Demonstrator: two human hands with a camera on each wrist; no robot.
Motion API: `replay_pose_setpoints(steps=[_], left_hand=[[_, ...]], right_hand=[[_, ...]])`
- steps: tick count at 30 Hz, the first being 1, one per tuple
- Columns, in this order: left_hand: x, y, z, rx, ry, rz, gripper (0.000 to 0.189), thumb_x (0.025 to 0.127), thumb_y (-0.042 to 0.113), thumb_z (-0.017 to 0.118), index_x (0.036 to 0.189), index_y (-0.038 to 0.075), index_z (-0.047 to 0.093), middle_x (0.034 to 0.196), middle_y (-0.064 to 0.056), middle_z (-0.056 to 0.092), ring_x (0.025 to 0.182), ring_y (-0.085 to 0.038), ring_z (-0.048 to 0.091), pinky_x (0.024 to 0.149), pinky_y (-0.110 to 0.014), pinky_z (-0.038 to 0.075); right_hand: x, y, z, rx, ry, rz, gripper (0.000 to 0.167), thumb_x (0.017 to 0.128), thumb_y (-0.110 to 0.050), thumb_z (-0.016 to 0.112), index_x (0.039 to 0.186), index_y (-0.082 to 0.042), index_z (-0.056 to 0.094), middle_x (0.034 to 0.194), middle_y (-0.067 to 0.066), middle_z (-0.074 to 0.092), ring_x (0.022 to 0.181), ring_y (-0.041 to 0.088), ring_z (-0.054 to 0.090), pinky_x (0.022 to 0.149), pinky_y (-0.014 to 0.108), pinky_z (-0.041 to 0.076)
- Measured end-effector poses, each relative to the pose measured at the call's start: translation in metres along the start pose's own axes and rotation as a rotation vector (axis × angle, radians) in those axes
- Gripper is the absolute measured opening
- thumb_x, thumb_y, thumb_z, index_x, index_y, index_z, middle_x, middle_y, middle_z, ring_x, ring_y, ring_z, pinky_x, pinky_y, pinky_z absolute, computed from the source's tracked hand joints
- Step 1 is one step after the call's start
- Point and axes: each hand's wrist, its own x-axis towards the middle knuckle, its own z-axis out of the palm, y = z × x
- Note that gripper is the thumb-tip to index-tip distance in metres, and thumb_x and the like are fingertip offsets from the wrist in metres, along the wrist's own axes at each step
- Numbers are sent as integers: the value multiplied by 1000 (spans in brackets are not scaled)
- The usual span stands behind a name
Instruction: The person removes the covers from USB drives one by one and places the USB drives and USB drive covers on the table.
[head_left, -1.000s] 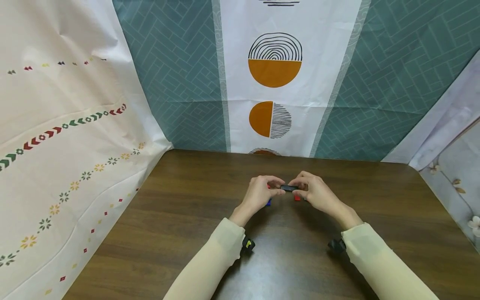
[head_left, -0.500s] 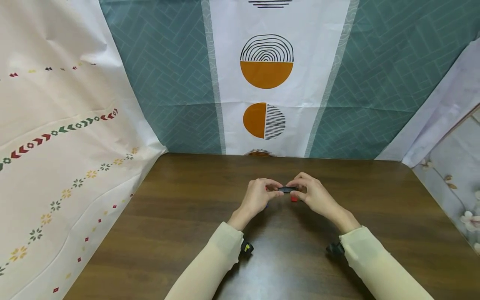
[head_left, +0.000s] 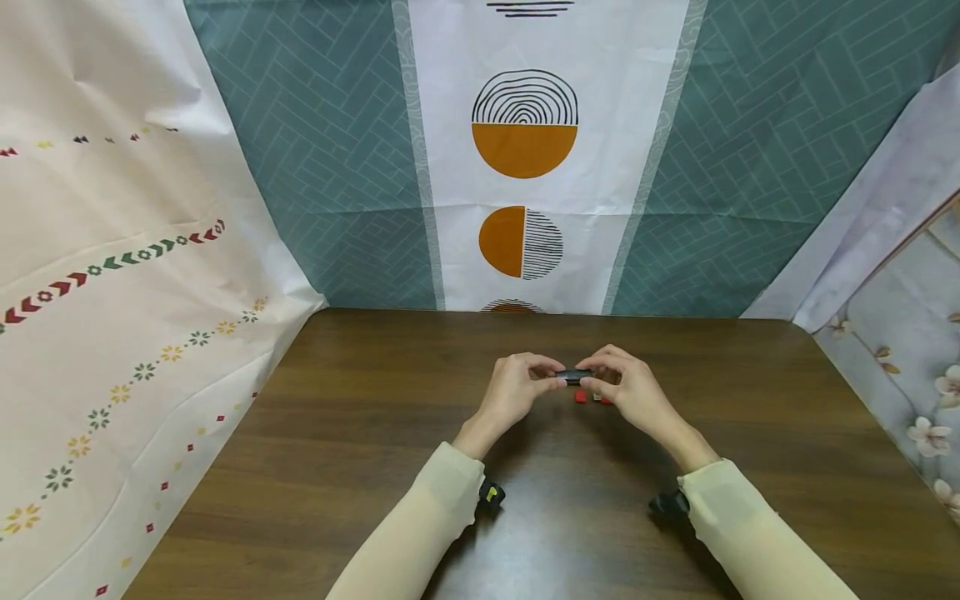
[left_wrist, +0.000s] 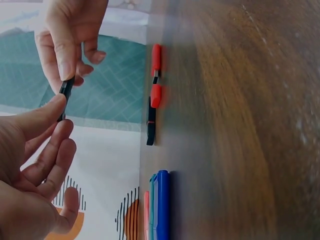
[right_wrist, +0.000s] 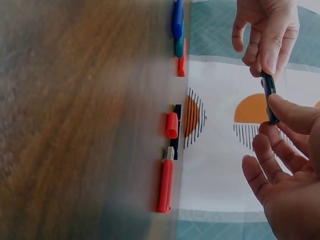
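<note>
From the left, slants a pale left sleeve (head_left: 416, 517) up and inward toward a small black stick (head_left: 574, 377), with a dark device (head_left: 492, 493) fixed at the cuff, to the near left of that stick. Arches the left hand (head_left: 517, 386) at the stick's left end, pinching it between thumb and fingertip with the thumb on the near side, and fans the other fingers beside it, half bent. Has, lower than the stick and off to its left, a blue pen (left_wrist: 161, 205), a green pen (left_wrist: 152, 200) and a red pen (right_wrist: 182, 60) lying close together on the wooden table (head_left: 337, 458).

Holds the black stick itself raised above the table, roughly level, bridging the small gap between both hands. Has, lower than the stick, a black piece (left_wrist: 151, 125) with a red band and a red cap (right_wrist: 172, 125), then, slightly to its right, a red piece (right_wrist: 165, 185) with a metal tip. Arches the right hand (head_left: 630, 387) at the stick's right end, likewise pinching it between thumb and fingertip, with the remaining fingers loosely bent. Slants the right sleeve (head_left: 757, 521) away to the near right of the stick.
</note>
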Motion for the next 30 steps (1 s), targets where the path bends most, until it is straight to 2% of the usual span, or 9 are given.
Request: replay_pose_setpoints(steps=[7,13,16,22,30], left_hand=[[0,0,0,-3,-1,4,16,90,22,82,105,16,82,101,4,76,85,-19,67,67,-22,53],[1,0,0,5,-6,12,16,90,22,82,105,16,82,100,5,77,84,-15,67,68,-22,53],[0,-1,0,7,-9,7,16,90,22,82,104,15,82,98,5,77,81,-12,67,68,-21,54],[1,-1,1,23,-8,-13,15,90,22,82,104,16,83,97,6,77,76,-6,65,66,-21,53],[1,-4,-1,47,11,-14,15,89,24,83,103,18,83,97,8,77,73,-8,59,62,-22,48]], right_hand=[[-1,0,-1,15,-5,-8,19,93,-9,78,113,-9,77,98,1,64,71,20,57,60,26,49],[-2,1,-1,32,-15,-12,19,94,-9,77,113,-8,77,102,2,65,75,21,62,62,27,54],[-2,2,0,-11,-12,-28,19,94,-9,78,112,-9,77,101,1,66,84,20,60,71,32,54],[-2,2,1,-95,9,-47,19,92,-8,79,111,-9,78,103,1,69,102,26,54,89,54,47],[-4,8,-5,-90,12,-21,21,91,-5,80,111,-9,77,105,3,69,106,32,53,90,59,43]])
